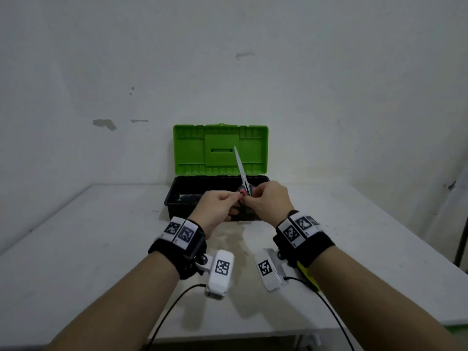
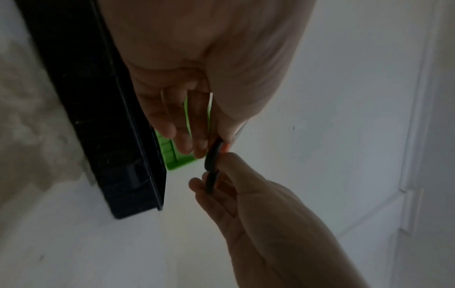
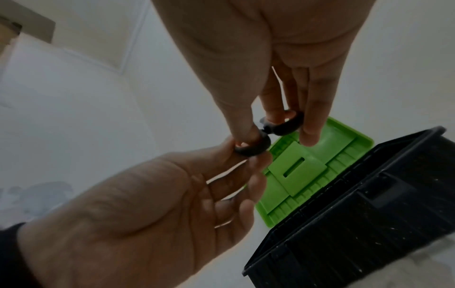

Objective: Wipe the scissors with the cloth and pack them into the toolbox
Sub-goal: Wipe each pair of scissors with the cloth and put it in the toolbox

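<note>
Stained white table (image 1: 101,249), open toolbox (image 1: 177,196), possibly scuffed wall (image 1: 329,72)

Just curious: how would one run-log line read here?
scissors: blades up | left hand: pinches handle | right hand: fingers through loops | toolbox: open

right hand (image 3: 270,58): fingers through scissors (image 3: 270,134) handle loops | left hand (image 3: 152,204): pinches nearer loop | toolbox (image 3: 369,214): black, beyond fingertips, green lid (image 3: 307,175) open
</note>
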Tool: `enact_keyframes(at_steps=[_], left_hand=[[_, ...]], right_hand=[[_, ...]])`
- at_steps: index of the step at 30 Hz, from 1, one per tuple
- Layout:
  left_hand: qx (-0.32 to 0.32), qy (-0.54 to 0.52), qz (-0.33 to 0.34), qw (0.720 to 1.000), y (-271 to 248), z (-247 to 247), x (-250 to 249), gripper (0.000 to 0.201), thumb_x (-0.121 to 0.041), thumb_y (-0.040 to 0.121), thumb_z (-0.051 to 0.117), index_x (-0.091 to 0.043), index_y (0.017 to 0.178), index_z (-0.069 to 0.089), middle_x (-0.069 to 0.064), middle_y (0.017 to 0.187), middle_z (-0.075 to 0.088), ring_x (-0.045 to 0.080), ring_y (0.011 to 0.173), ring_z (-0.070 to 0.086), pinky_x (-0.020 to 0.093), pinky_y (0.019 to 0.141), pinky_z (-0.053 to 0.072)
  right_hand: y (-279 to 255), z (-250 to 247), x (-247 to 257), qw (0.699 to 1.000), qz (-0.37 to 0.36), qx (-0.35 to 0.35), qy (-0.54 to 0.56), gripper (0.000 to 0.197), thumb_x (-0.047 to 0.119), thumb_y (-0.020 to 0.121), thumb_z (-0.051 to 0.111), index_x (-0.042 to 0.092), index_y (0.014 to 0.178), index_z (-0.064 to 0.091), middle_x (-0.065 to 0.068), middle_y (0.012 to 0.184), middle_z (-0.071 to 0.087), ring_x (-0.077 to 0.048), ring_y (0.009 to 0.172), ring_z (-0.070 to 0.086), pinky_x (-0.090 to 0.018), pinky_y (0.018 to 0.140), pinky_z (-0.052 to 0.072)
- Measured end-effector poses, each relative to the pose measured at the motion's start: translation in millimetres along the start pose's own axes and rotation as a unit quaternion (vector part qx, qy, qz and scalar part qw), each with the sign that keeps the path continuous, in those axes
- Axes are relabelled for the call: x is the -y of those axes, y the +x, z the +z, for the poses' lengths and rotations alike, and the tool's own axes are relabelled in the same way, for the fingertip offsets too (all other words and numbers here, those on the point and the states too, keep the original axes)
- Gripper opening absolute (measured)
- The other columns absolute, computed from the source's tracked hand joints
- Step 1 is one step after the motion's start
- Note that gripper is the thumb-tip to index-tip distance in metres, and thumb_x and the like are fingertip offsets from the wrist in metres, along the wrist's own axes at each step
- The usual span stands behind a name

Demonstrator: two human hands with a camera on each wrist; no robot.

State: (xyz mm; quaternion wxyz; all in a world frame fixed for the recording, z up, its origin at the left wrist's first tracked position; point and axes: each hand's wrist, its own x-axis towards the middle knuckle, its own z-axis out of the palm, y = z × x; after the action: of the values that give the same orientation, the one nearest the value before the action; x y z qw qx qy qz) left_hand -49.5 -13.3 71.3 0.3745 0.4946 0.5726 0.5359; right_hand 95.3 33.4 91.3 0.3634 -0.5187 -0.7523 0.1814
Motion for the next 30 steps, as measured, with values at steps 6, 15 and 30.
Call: enact_keyframes(at_steps=[6, 15, 30], left_hand=[[-0.12, 0.188, 0.024, 0.975, 59, -94, 31, 0.032, -0.03, 0.099, 0.049, -0.014, 0.073, 0.059, 0.009, 0.08, 0.065, 0.026, 0.081, 0.06, 0.04, 0.078, 0.049], [-0.183, 0.257, -0.076, 0.946, 124, -161, 90, 0.028, -0.015, 0.096, 0.059, 0.0, 0.117, 0.071, 0.019, 0.128, 0.067, 0.036, 0.122, 0.059, 0.037, 0.106, 0.043], [-0.135, 0.039, -0.133, 0.981, 159, -183, 132, 0.021, 0.0, 0.09, 0.068, 0.003, 0.111, 0.073, 0.023, 0.101, 0.073, 0.036, 0.091, 0.072, 0.046, 0.087, 0.059]], right_hand=[[59, 27, 9, 0.996, 0.034, 0.047, -0.067, 0.05, 0.053, 0.08, 0.067, 0.005, 0.072, 0.074, -0.007, 0.06, 0.063, -0.022, 0.059, 0.061, -0.029, 0.057, 0.053], [131, 104, 46, 0.969, 0.075, 0.154, -0.178, 0.05, 0.052, 0.084, 0.066, 0.011, 0.064, 0.047, 0.001, 0.058, 0.049, -0.013, 0.048, 0.046, -0.021, 0.042, 0.037], [140, 188, 74, 0.904, -0.028, 0.356, -0.234, 0.042, 0.024, 0.096, 0.056, 0.0, 0.13, 0.054, -0.021, 0.132, 0.055, -0.022, 0.098, 0.048, -0.018, 0.055, 0.029]])
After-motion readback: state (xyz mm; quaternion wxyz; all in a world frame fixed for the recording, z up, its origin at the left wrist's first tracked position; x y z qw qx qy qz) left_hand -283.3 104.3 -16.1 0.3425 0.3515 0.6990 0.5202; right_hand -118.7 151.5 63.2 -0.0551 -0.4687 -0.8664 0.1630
